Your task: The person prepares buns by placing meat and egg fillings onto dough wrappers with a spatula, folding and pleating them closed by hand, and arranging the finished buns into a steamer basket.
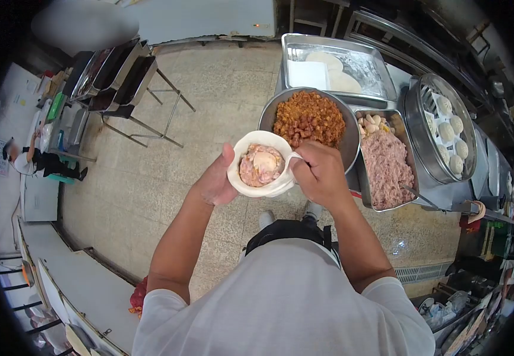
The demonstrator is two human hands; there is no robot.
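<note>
A round dough wrapper (246, 185) is cupped in my left hand (215, 185), its rim raised around pink meat filling (248, 169) with a pale piece on top. My right hand (322, 172) pinches the wrapper's right edge between thumb and fingers. Just beyond my right hand stands a steel bowl (352, 127) of orange-brown chopped filling (304, 115). Beside it, a deep steel pan (408, 127) holds ground meat (386, 166) and pale pieces like those on the filling. A metal utensil (417, 194) sticks out of the meat.
Behind the bowl, a steel tray (375, 56) carries flat dough rounds (343, 82) and a white sheet. At right, a round steamer (470, 148) contains several pleated buns (456, 124). A metal rack (162, 139) stands at left on the tiled floor. Another person (29, 160) is at far left.
</note>
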